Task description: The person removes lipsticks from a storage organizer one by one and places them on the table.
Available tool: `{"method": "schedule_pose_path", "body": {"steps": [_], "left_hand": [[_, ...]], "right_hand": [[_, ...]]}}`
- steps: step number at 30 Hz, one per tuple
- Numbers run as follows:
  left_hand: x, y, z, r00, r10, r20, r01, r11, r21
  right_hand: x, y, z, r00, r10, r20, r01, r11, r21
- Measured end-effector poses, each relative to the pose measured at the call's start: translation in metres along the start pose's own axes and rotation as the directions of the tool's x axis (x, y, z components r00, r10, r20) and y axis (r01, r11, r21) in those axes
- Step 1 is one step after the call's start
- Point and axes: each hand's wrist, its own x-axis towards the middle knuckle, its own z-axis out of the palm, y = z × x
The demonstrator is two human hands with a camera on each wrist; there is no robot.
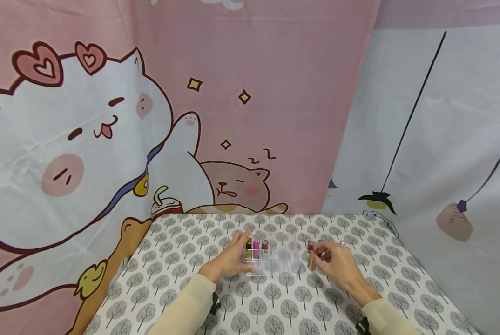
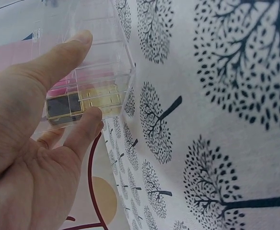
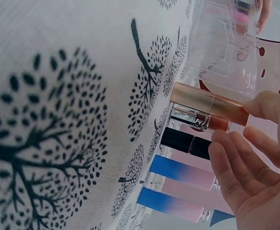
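Observation:
My left hand [image 1: 230, 258] grips the left end of a clear compartmented plastic organizer [image 1: 271, 268], thumb at the front and fingers along the side. In its left compartments stand a gold-and-black lipstick [image 2: 65, 106], a bright pink tube [image 1: 256, 249] and a tube with a dark red top [image 1: 264, 245]. To the right of the organizer, my right hand [image 1: 337, 261] pinches a rose-gold lipstick tube [image 3: 209, 103] between thumb and forefinger. Its other fingers are bent close to a black tube [image 3: 185, 142]. Just behind the rose-gold tube stands a clear tube with reddish contents [image 3: 202, 120].
Two blue-to-pink tubes [image 3: 178, 171] stand beyond the black one, partly hidden by my right hand in the head view. A tree-print cloth [image 1: 273, 309] covers the table. Printed curtains [image 1: 275, 116] hang behind and at the sides.

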Motion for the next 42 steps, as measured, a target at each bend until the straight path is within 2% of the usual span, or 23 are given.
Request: {"method": "schedule_pose_path", "body": {"steps": [5,10,13,15,18,21,25,34,42], "left_hand": [[0.002,0.001,0.000,1.000,-0.005,0.002,0.005,1.000,0.009],[0.002,0.002,0.000,1.000,-0.001,-0.002,0.001,1.000,0.011],[0.002,0.001,0.001,1.000,-0.002,0.001,0.002,1.000,0.005],[0.002,0.001,0.001,1.000,-0.004,0.004,0.004,1.000,0.003],[0.002,0.002,0.000,1.000,0.001,0.006,-0.001,1.000,-0.007],[0.002,0.002,0.000,1.000,-0.002,0.010,0.002,1.000,-0.005],[0.002,0.000,0.000,1.000,-0.007,0.015,0.007,1.000,0.000],[0.003,0.001,0.000,1.000,0.000,0.016,0.000,1.000,0.003],[0.003,-0.001,-0.001,1.000,0.005,0.013,-0.005,1.000,0.016]], "right_hand": [[-0.002,-0.002,0.000,0.986,-0.104,-0.130,0.097,0.993,-0.060],[0.003,-0.010,0.003,0.938,-0.238,-0.252,0.222,0.971,-0.089],[0.009,-0.016,0.006,0.903,-0.318,-0.288,0.301,0.948,-0.103],[0.012,-0.021,0.008,0.890,-0.351,-0.290,0.337,0.936,-0.098],[0.018,-0.027,0.013,0.889,-0.379,-0.258,0.372,0.925,-0.078],[0.023,-0.035,0.018,0.898,-0.389,-0.205,0.383,0.921,-0.071],[0.030,-0.046,0.024,0.912,-0.381,-0.151,0.373,0.924,-0.080],[0.045,-0.062,0.041,0.936,-0.351,-0.039,0.351,0.936,-0.007],[0.054,-0.072,0.060,0.927,-0.373,0.044,0.373,0.928,0.009]]}}
